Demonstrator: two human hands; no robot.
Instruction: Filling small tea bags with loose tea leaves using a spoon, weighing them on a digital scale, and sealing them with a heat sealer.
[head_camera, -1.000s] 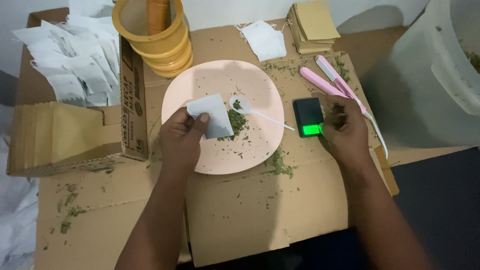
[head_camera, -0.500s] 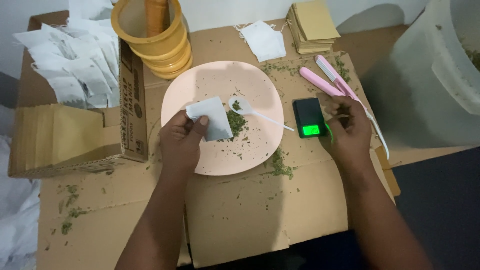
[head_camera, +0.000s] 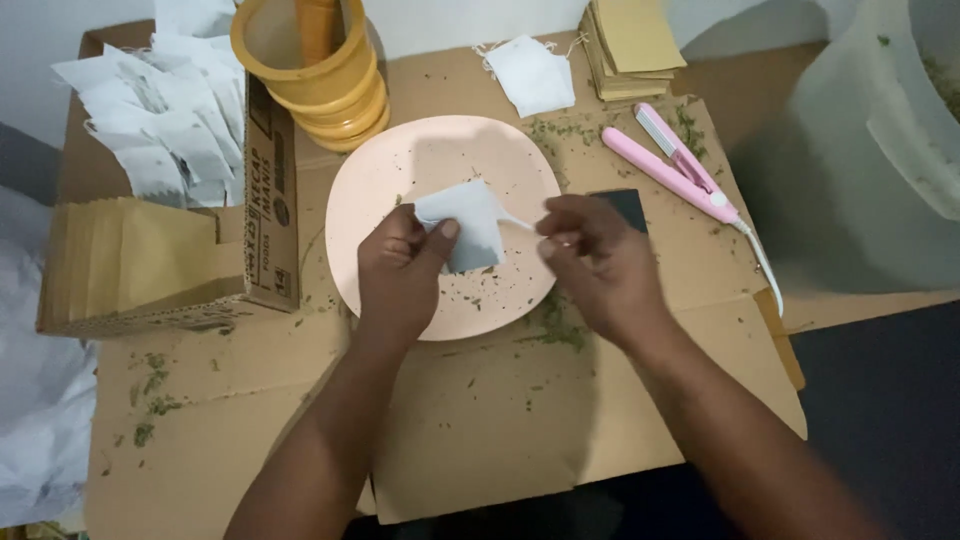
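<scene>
Over the middle of the frame, both hands meet above a round pale pink plastic plate (head_camera: 400, 170) that lies on a surface of flattened brown cardboard (head_camera: 480, 420). The left hand (head_camera: 400, 275) pinches a small white paper filter bag (head_camera: 465, 222) between thumb and fingers, holding it just above the plate. The right hand (head_camera: 590, 255) is blurred; its fingers are curled together near the bag's right edge, and a thin white handle (head_camera: 515, 222), probably a plastic spoon's, shows between the bag and those fingers. Whether the right hand grips it cannot be told. Flecks of dried green herb (head_camera: 560, 335) lie on the plate and on the cardboard just below its rim.

Partly behind the right hand, a small black pocket scale (head_camera: 625, 205) sits right of the plate. Farther right and up, a pink hair-straightener-like sealing tool (head_camera: 675, 165) lies diagonally, with its white cord running down toward the right edge. At upper centre stands a stack of yellow plastic cups (head_camera: 320, 80). Left of the cups, an open brown cardboard box (head_camera: 270, 190) holds white bags (head_camera: 160, 110) and a row of tan paper envelopes (head_camera: 130, 255). Along the top lie a loose white bag (head_camera: 530, 75) and a stack of tan envelopes (head_camera: 635, 40). A large translucent white plastic tub (head_camera: 870, 150) fills the upper right.
</scene>
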